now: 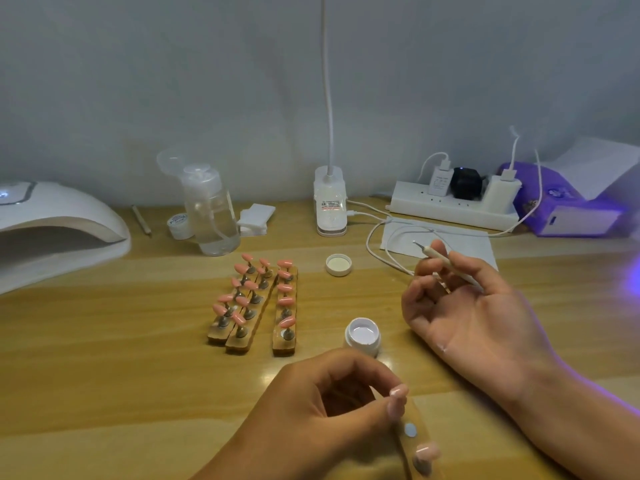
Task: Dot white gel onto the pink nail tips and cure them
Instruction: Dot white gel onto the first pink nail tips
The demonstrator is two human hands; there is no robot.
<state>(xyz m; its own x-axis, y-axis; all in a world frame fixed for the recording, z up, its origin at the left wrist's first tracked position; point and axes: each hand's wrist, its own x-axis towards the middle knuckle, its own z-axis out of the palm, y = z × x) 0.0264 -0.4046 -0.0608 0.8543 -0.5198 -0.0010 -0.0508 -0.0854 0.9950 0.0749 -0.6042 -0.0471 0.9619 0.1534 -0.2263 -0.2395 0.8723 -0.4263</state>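
At the near edge of the desk (138,375) the left hand (311,410) curls its fingers and pinches a wooden strip (420,441) by its far end. The strip runs toward the near edge and is blurred. Two pale pink nail tips (427,452) stand on it, glossy, with a bare round metal disc (410,430) between them; whether they carry dots cannot be told. Just beyond, right of the middle, the right hand (474,306) lies palm up, its fingers folded round a slim white dotting pen (446,263) whose thin metal point aims toward the far left. Between the two hands stands a small white jar (362,336), open, with smooth white gel in it. Left of the jar, in the middle of the desk, three more strips (256,317) lie side by side, each carrying a row of pink tips on metal pegs. The nearest spot on the right-hand one shows only a bare disc. Past them a white lid (339,265) lies inside up. Farther back stands a clear pump bottle (211,213) with clear liquid in it, a small closed pot (178,225) touching its left side, a thin stick (141,220) to the left and a stack of white pads (256,218) to the right. A white curing lamp (59,230) fills the far left edge, its mouth facing the near side. Along the far edge sit a desk lamp base (330,206), a power strip (450,209) with three plugs, and a purple box (571,209) in the far right corner.
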